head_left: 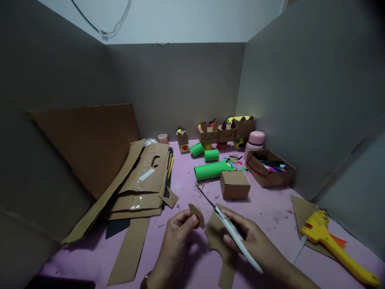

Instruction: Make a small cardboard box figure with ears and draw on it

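Observation:
Between the thumb and fingers of my left hand [180,233] is a small cut cardboard piece [196,215] with a curved edge. My right hand [248,233] is closed around white-handled scissors [231,231], seen nearly edge-on, their dark blades pointing away to the upper left. Beneath the scissors and right fingers is a larger cardboard offcut [217,233] with a rounded notch; whether these fingers also grip it I cannot tell. Just beyond the scissors stands a small closed cardboard box [235,185]. Green paper tubes [209,171] lie behind it.
Flattened cardboard [141,176] is piled at left, beside a cardboard strip [130,253]. On the right are an open box [269,176] of markers, a pink bottle [255,142] and a yellow glue gun [331,241]. Several cardboard animal figures [227,134] line the back; scraps dot the pink tabletop.

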A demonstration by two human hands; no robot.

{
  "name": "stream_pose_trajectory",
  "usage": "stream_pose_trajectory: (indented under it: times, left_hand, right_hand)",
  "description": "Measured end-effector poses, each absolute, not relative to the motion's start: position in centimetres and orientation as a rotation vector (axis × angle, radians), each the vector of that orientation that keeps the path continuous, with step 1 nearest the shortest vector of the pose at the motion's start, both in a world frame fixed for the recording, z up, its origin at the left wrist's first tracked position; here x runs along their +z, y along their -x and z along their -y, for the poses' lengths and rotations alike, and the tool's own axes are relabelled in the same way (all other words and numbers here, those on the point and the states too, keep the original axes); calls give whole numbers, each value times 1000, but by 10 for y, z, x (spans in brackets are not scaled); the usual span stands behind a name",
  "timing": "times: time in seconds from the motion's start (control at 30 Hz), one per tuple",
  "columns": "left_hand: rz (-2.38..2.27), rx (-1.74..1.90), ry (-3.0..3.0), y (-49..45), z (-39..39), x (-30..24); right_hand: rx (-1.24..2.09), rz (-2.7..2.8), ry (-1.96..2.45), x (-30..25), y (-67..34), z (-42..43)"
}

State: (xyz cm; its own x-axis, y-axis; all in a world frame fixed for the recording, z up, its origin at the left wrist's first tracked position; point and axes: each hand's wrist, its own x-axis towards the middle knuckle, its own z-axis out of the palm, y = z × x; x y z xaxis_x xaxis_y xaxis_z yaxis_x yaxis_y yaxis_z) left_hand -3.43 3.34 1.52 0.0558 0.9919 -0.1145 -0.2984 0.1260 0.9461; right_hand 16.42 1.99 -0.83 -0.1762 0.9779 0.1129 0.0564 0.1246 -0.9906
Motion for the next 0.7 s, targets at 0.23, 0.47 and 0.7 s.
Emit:
stream_pose_trajectory:
  times: [0.23, 0.47, 0.7]
  left_hand:
    - [-929, 989, -1068, 25, -28, 19]
    - [-922, 732, -1267, 16, -25, 14]
    - [-923, 640, -1314, 15, -26, -3]
  right_hand:
    - [1220, 1161, 1078, -2, -157, -17]
    - [1379, 1161, 969, 7, -158, -19]
    - [1398, 1318, 953, 7, -155, -16]
